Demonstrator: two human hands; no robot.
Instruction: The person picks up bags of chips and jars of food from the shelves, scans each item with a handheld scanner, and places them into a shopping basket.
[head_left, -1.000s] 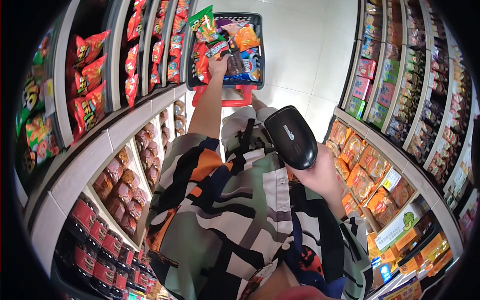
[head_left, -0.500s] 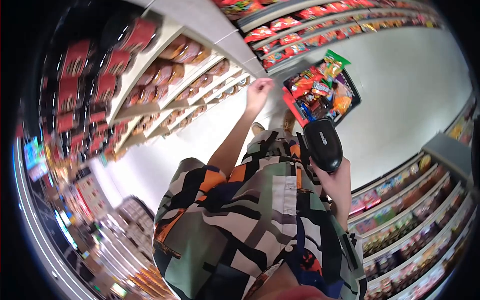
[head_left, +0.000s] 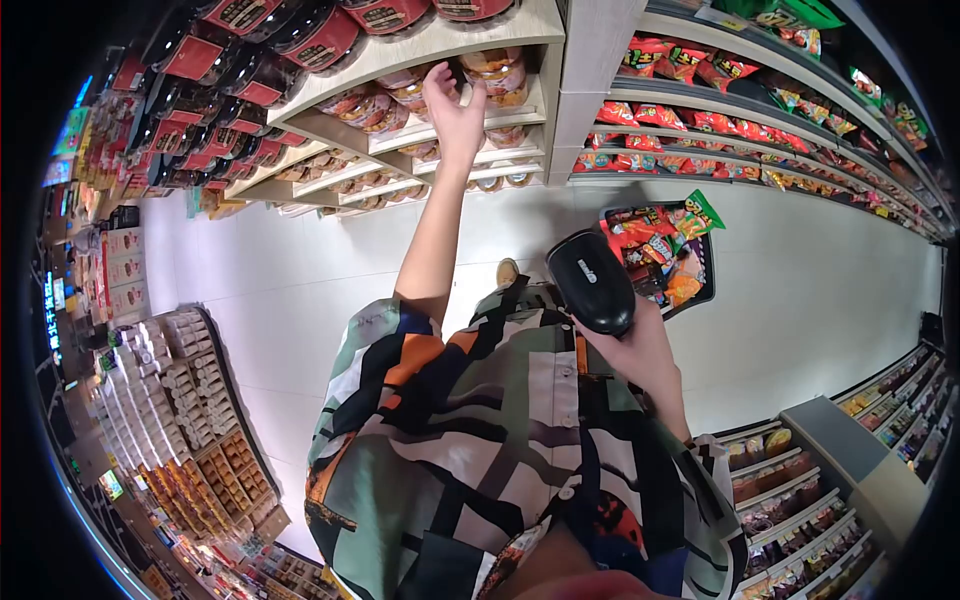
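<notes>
My left hand (head_left: 452,105): fingers spread, on a tub (head_left: 492,72) on the shelf (head_left: 450,40), not yet closed | tub: probably light, rigid, smooth; grip round the wall | my right hand (head_left: 640,350): wrapped round the scanner (head_left: 590,282) | cart (head_left: 700,300) on the floor.

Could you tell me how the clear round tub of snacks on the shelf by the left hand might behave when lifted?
The clear round tub with an orange label looks rigid, so it should probably keep its shape. It sits stacked on another tub, so it may tip if nudged. The left hand reaches its side; smooth plastic could be slippery.
</notes>
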